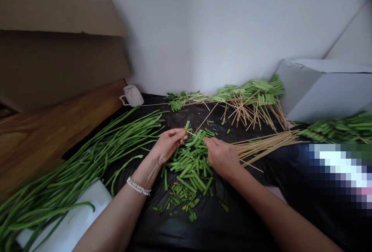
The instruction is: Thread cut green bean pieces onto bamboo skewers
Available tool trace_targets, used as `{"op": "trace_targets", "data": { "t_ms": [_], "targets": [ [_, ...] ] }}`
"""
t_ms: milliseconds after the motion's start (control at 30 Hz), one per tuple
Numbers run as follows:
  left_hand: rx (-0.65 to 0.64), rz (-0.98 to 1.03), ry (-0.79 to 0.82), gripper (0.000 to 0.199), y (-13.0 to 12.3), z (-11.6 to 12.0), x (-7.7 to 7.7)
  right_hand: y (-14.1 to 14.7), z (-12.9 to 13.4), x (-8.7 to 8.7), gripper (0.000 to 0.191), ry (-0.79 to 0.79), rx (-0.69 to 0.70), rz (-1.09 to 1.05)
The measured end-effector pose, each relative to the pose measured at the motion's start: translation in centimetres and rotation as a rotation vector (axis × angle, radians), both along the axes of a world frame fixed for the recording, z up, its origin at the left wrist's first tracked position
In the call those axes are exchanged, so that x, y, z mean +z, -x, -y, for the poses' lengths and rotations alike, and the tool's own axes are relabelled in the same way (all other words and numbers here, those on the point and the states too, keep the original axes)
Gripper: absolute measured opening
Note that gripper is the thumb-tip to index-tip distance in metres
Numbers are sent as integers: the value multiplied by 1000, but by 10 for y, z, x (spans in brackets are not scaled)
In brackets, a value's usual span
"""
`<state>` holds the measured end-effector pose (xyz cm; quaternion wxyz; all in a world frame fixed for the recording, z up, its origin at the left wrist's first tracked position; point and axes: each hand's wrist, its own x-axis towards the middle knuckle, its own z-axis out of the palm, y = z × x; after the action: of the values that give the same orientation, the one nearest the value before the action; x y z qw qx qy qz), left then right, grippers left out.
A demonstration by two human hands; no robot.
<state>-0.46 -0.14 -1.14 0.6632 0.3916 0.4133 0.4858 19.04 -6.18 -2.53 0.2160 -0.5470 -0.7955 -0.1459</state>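
Between finger and thumb, my left hand (171, 142) pinches a short cut piece of green bean (187, 125). A thin wooden skewer (192, 133) runs from that piece to my right hand (222, 155), whose fingers are closed round it. Below and between both hands lies a heap of cut bean pieces (188, 163), with smaller trimmed ends (186, 198) nearer to me. Whole long beans (116, 143) spread to the left of my left hand. A bundle of bare skewers (264, 145) lies just right of my right hand.
Skewers loaded with bean pieces (252, 89) are piled along the wall, and more (343, 126) lie at the right. A white mug (133, 96) stands at the back left. There is a cardboard box (64, 50) at left and a white box (328, 89) at right. Black plastic (174, 232) covers the surface.
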Motion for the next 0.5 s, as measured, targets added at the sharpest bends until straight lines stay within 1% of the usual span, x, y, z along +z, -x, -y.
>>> {"op": "trace_targets", "data": {
  "t_ms": [167,267,367,500],
  "targets": [
    [-106,-65,-23,25,-11,9,-2,4,1,1,27,19,37,-22],
    [-96,-43,-34,24,-17,13,-2,4,1,2,27,9,56,-36],
    [-89,-45,-40,23,-18,15,-1,3,0,2,29,-11,62,-39],
    [-118,-125,-66,24,-15,13,-3,2,0,1,28,-36,61,-31]
  ]
}}
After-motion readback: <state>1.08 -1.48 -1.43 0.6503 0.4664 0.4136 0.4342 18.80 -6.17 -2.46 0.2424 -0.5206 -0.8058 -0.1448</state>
